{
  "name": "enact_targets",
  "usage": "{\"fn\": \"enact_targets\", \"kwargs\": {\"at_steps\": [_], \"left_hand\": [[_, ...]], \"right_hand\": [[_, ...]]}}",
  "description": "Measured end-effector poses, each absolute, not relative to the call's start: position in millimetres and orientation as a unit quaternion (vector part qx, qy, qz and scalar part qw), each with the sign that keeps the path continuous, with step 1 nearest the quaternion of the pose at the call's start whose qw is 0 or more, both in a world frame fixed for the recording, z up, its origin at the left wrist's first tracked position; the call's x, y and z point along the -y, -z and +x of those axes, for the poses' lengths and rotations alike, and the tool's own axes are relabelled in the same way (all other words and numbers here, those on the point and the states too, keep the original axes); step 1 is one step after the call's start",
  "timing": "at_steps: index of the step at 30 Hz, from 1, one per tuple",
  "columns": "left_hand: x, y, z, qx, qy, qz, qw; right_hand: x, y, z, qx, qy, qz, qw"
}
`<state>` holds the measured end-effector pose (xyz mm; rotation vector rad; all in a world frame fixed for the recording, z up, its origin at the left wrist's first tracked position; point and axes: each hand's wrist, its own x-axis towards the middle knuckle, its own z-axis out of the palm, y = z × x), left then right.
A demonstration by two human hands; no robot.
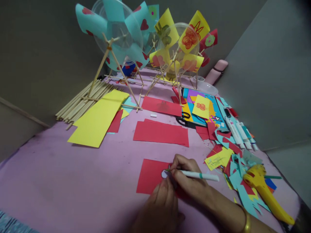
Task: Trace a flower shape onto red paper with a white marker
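A red paper piece (149,176) lies flat near the front of the pink-covered table. On it rests a small whitish round piece (164,174), partly hidden by fingers. My right hand (188,176) is closed around a white marker (204,176), its tip side at the round piece. My left hand (161,202) presses its fingertips down at the lower edge of the round piece; its fingers are together. Beyond the hands lie stacked red strips (160,132) and another red strip (161,106) with a dark drawing.
Yellow paper strips (97,119) and wooden sticks (82,100) lie at left. Pinwheels on stick frames, one blue (114,35) and one yellow (178,45), stand behind. Black scissors (186,121), markers (234,132), paper scraps (239,174) and a yellow glue gun (267,194) are at right.
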<state>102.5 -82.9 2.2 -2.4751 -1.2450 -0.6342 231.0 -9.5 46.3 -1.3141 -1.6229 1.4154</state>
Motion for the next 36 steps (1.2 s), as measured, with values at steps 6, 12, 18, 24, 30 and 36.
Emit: {"fn": "enact_targets", "kwargs": {"at_steps": [6, 12, 18, 24, 30, 36], "left_hand": [[85.9, -1.3, 102.0, 0.420, 0.181, -0.873, 0.167], [87.3, -1.5, 105.9, 0.434, 0.218, -0.855, 0.184], [89.5, -1.2, 106.4, 0.437, 0.215, -0.852, 0.193], [88.9, -4.7, 106.0, 0.432, 0.202, -0.858, 0.192], [89.0, -3.3, 107.5, 0.431, 0.198, -0.858, 0.197], [89.7, -2.7, 106.0, 0.429, 0.194, -0.860, 0.196]], "right_hand": [[9.9, -44.0, 225.3, 0.629, -0.548, -0.473, 0.286], [7.8, -44.4, 223.9, 0.643, -0.541, -0.470, 0.270], [7.2, -45.4, 224.6, 0.656, -0.536, -0.467, 0.255], [7.7, -48.8, 223.8, 0.663, -0.529, -0.466, 0.252], [7.5, -47.1, 225.5, 0.663, -0.527, -0.473, 0.243], [8.0, -45.2, 226.2, 0.668, -0.515, -0.478, 0.245]]}}
